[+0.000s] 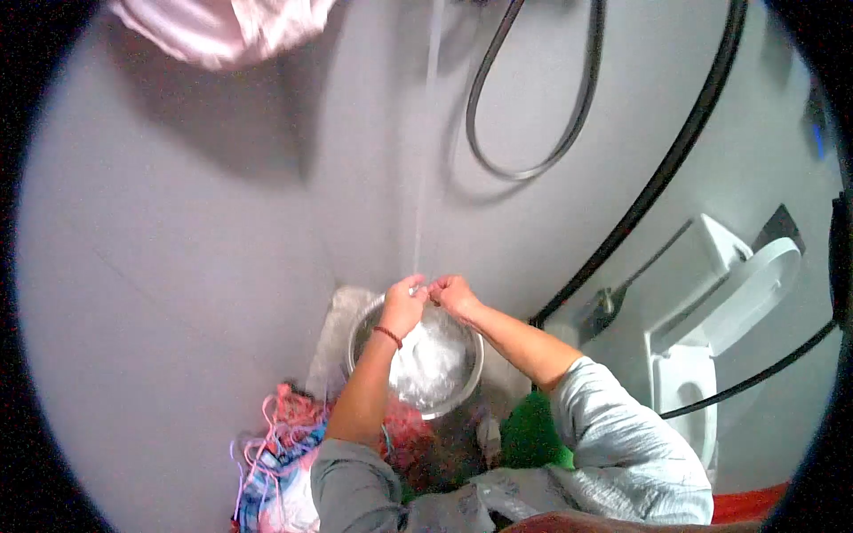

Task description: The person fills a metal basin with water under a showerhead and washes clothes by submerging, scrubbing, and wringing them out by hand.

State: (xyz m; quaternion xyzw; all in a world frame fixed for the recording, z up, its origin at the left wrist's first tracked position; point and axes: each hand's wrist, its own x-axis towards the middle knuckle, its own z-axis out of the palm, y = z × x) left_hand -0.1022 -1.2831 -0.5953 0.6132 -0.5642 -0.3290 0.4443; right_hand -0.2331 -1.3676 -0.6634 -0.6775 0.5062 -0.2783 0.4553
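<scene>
My left hand [403,308], with a dark red bracelet on its wrist, is above the far side of a metal basin [479,365]. My right hand [454,296] meets it there, fingertips close together. Both hands have their fingers closed, but whatever they pinch is too small and blurred to name. A thin stream of water [424,186] falls from above onto or just beside the fingers. Inside the basin is a bright white mass [426,366]; I cannot tell whether it is foamy water or wet cloth.
Colourful clothes [283,444] lie in a heap left of the basin. A green object [531,431] is partly behind my right arm. A black hose [662,182] and a looped grey hose [475,115] hang by the wall. A toilet [682,377] with raised lid stands right; pink fabric [222,31] hangs upper left.
</scene>
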